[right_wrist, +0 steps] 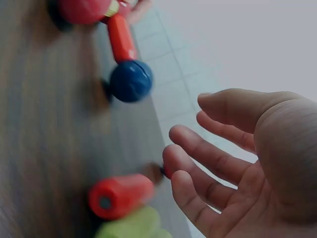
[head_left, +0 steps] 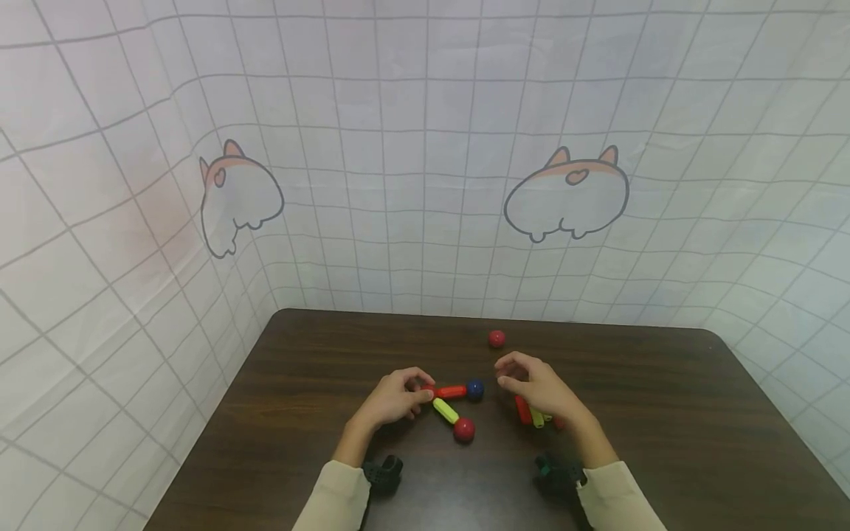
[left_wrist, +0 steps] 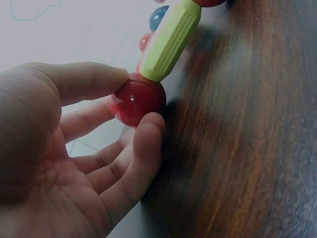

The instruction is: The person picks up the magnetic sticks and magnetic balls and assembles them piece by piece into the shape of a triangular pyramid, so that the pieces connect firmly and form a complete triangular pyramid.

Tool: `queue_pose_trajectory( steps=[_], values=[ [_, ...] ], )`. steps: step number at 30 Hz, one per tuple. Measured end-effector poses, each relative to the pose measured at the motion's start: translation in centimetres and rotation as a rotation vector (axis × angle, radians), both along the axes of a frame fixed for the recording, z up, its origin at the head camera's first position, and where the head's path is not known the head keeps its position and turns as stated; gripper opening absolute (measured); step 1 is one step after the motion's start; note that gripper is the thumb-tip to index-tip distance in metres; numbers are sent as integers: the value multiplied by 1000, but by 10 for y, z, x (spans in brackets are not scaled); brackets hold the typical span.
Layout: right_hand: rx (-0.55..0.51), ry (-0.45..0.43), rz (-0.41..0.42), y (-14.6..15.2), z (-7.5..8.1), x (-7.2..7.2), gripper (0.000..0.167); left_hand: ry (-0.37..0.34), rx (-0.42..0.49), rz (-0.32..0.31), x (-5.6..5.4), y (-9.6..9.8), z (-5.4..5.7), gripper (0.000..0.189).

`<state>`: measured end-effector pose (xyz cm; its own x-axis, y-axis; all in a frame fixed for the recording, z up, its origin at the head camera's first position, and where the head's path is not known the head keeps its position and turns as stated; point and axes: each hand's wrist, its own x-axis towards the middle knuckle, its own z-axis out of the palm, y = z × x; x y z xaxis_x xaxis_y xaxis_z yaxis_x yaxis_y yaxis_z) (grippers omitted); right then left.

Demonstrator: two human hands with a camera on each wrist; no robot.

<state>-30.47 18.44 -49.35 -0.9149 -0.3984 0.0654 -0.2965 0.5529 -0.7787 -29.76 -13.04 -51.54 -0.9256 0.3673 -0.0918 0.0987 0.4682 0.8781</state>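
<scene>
My left hand (head_left: 393,399) pinches a red ball (left_wrist: 141,101) between thumb and fingers. From that ball run two rods, a yellow-green one (head_left: 446,411) and a red one (head_left: 453,391), spread in a V. A second red ball (head_left: 464,429) caps the yellow-green rod, and a blue ball (head_left: 474,389) caps the red one. My right hand (head_left: 541,385) holds nothing; its fingers are relaxed and slightly bent. Beside and below it lie a loose red rod (right_wrist: 121,196) and yellow-green rods (right_wrist: 133,225), partly hidden by the hand in the head view.
Another red ball (head_left: 496,338) lies toward the back of the dark wooden table (head_left: 319,354). A white grid-patterned cloth (head_left: 425,169) rises behind the table and along its sides. A dark wrist device (head_left: 383,474) sits at my left wrist.
</scene>
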Motion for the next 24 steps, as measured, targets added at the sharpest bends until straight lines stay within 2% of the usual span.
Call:
queue_pose_trajectory(
  steps=[8,15,24],
  values=[
    [-47,30,-84,31,16,1,30,-3,4,6,3,1,4,24],
    [-62,54,-142,58,30,4,31,-6,7,15,0,1,1,22],
    [-11,67,-216,84,29,16,34,-4,15,7,-1,1,-2,23]
  ],
)
